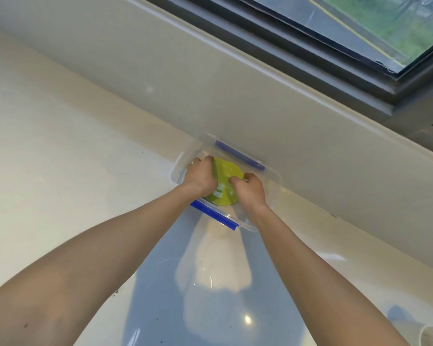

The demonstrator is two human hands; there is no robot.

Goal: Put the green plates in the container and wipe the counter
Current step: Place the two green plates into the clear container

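One glossy white counter (73, 171) is seen, backed by a pale wall under one dark-framed window (360, 46). One clear plastic container (265, 193) with two blue clips is set on the counter against the wall. Green plates (226, 173) are held inside it; they appear stacked, and their number cannot be told. The stack's left edge is gripped by the curled fingers of the left hand (201, 174), its right edge by those of the right hand (251, 189). A few dark crumbs are scattered on the counter. No readable writing is shown.
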